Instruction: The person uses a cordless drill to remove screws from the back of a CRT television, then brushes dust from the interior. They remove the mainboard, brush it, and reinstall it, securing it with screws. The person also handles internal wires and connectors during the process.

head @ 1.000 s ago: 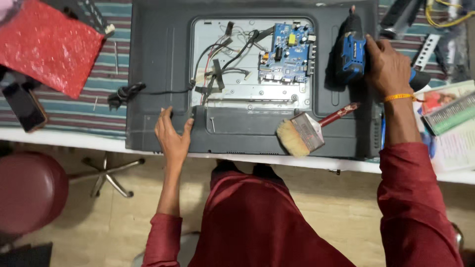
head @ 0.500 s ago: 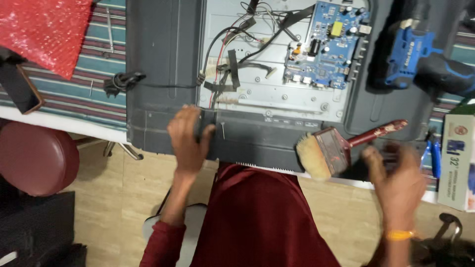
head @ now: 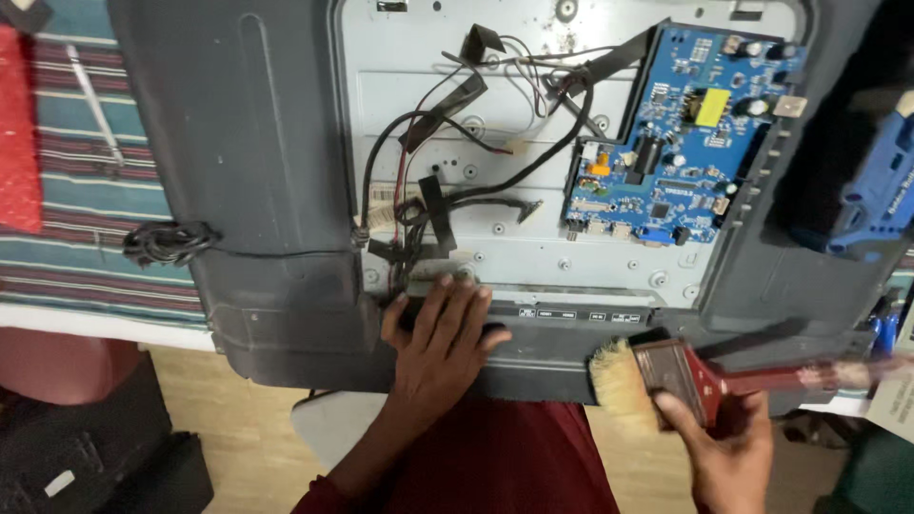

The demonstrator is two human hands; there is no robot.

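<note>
On the table: a dark grey television back cover (head: pixel 257 171) lay face-down on a striped cloth (head: pixel 76 219), its metal chassis (head: pixel 495 114) exposed.
Left hand (head: pixel 438 347): grip open, palm flat, fingers spread on the lower edge of the cover beneath the black wire bundle (head: pixel 419 190).
Right hand (head: pixel 728 447): grip closed on the red ferrule of a paintbrush (head: pixel 666 376), bristles touching the cover's bottom rim.
Circuit board (head: pixel 676 143): blue, mounted at upper right.
Blue power tool (head: pixel 881 186): resting at the right edge.
</note>
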